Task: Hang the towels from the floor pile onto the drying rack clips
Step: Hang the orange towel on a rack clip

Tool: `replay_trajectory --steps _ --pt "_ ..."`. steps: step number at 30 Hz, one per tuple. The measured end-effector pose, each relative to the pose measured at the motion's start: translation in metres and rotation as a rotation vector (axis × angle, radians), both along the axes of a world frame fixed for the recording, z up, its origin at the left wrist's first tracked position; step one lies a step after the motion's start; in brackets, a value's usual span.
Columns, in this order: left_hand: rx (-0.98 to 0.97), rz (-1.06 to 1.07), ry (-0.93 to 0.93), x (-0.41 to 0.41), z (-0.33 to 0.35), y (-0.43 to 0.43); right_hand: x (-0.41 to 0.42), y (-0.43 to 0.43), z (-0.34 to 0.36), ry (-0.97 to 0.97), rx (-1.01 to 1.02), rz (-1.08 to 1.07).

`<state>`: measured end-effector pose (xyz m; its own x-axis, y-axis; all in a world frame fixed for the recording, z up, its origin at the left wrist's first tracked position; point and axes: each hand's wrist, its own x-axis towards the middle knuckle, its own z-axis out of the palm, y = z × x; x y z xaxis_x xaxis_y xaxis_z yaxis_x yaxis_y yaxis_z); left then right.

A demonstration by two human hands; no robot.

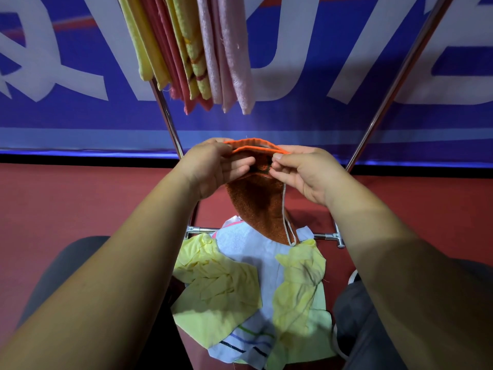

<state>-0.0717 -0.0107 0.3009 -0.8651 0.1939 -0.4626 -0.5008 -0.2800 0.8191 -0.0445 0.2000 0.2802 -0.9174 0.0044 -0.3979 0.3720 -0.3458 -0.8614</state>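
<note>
Both arms reach forward from the lower corners and converge toward the middle, bare to the edge of view. The left forearm [106, 263] slants up and to the right; the right forearm [400, 263] slants up and to the left. The wrists are roughly straight. The hands meet at mid-height, nearly touching. The left hand [213, 166] has its thumb on top and its fingers curled beneath, pinching the upper edge of a towel [256, 198]. The right hand [304, 174] mirrors it – thumb tip forward, fingers folded under, gripping the same edge just beside the left.
</note>
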Motion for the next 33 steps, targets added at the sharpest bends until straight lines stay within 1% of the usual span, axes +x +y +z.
replay_trajectory --steps 2,5,7,11,12,15,17,22,25,29,31,33 --pt "-0.161 0.013 0.032 0.001 0.0 0.0 0.0 0.0 0.0 0.011 0.055 -0.012" --pt "-0.479 0.031 0.126 0.002 -0.004 -0.004 0.004 -0.001 0.001 0.05 0.275 -0.008" --pt "-0.684 0.017 0.231 0.0 -0.009 -0.009 0.006 -0.004 0.002 0.09 0.381 0.001" --pt "-1.191 -0.09 0.496 -0.002 -0.018 -0.007 0.004 -0.007 0.0 0.142 0.448 0.033" --pt "-1.227 -0.136 0.544 0.0 -0.018 -0.003 0.003 -0.007 -0.001 0.148 0.474 0.051" --pt "-1.112 -0.252 0.691 0.008 -0.019 0.009 0.001 -0.013 -0.004 0.157 0.537 0.106" --pt "-1.055 -0.267 0.783 0.012 -0.017 0.015 0.002 -0.016 -0.007 0.165 0.585 0.132" --pt "-1.04 -0.273 0.869 0.019 -0.024 0.025 0.003 -0.018 -0.009 0.171 0.641 0.168" --pt "-1.021 -0.32 0.839 0.02 -0.03 0.031 0.004 -0.018 -0.012 0.217 0.708 0.14" --pt "-0.945 -0.283 0.704 0.015 -0.03 0.031 0.009 -0.014 -0.009 0.342 0.852 0.083" --pt "-0.861 -0.246 0.636 0.013 -0.032 0.031 0.01 -0.012 -0.006 0.378 0.861 0.073" --pt "-0.76 -0.198 0.569 0.011 -0.033 0.031 0.011 -0.012 -0.004 0.36 0.827 0.08"
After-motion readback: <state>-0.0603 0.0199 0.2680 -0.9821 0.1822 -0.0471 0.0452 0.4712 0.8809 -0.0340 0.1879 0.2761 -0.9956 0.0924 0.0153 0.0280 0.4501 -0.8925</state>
